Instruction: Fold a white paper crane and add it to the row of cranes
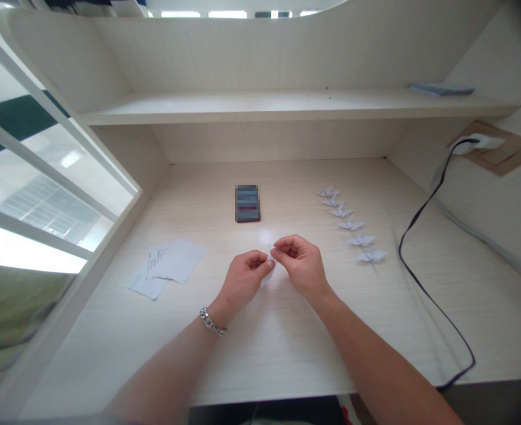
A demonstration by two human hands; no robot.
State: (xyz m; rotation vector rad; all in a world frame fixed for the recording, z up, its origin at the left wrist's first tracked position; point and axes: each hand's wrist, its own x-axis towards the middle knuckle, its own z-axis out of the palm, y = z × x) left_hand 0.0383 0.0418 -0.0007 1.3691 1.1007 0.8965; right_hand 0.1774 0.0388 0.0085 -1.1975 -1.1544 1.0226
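Between my two hands is a small folded piece of white paper, held above the middle of the desk. My left hand, with a chain bracelet on its wrist, pinches the paper between thumb and forefinger. The fingertips of my right hand are closed on its upper end. My fingers hide much of the paper, so its full shape cannot be made out. To the right, several white folded paper cranes stand in a slanting row.
Loose white paper sheets, some printed, overlap at the left. A phone lies beyond my hands. A black cable runs from the wall socket down the right side. A shelf spans the back, with a flat bluish item on it.
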